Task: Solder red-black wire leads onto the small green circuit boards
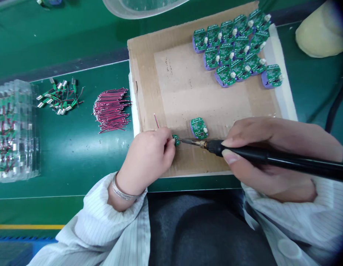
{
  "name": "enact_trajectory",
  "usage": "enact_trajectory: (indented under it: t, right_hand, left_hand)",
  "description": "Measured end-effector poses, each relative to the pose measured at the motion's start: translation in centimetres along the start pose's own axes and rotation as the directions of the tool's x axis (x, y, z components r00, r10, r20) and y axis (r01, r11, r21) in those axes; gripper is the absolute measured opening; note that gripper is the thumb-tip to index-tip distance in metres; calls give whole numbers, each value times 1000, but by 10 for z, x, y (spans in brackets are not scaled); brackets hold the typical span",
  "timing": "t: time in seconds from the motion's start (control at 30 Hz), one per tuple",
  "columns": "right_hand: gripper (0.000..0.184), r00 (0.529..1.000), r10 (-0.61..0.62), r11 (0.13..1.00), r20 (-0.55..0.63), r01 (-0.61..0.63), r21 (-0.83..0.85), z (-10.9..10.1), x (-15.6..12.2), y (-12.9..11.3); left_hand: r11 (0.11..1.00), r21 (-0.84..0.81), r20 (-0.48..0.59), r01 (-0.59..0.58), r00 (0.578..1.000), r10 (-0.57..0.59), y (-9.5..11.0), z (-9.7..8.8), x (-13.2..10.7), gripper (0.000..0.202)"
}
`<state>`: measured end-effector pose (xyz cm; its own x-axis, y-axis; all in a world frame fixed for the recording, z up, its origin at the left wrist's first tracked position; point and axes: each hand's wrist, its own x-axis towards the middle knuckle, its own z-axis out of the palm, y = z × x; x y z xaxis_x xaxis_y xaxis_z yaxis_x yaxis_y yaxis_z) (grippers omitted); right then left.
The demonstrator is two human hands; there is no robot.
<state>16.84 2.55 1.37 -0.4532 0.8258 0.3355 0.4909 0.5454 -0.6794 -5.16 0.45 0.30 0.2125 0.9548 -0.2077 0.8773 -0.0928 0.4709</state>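
My right hand grips a black soldering iron like a pen, its tip pointing left. That tip meets the edge of a small green circuit board, most of which is hidden by my left fingers. My left hand is closed in a pinch beside the board, and a thin red wire sticks out past its knuckles. Whether the fingers also hold the board, I cannot tell. Just above the iron lies another green circuit board with a purple underside and a white connector.
A cardboard tray lies under both hands, with several board units grouped at its upper right. To its left are a pile of red and black wires, small metal parts with leads and stacked clear trays. A clear tub stands behind.
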Motion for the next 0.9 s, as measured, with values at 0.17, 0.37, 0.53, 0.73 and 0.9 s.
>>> enact_trajectory:
  t: [0.17,0.37,0.53,0.73,0.9]
  right_hand:
    - [17,999,-3,1000,37,3,-2,-2,0,3]
    - [16,1000,-17,1000,16,17,2,0,1,3]
    - [20,999,-22,1000,24,22,-9,0,3,0]
    - [17,998,-54,998,26,53,14,-1,1,0]
    - [12,998,62,997,31,-60,-44,-6,-4,6]
  left_hand:
    - [1000,5,-4,7,1000,-7,0,0,1,17]
    - [1000,5,0,16,1000,-16,0,1,1,17]
    - [1000,-2,-3,19,1000,-19,1,1,2,18]
    - [1000,-2,-6,15,1000,-15,1,1,3,18]
    - [1000,3,4,19,1000,-19,1,1,3,20]
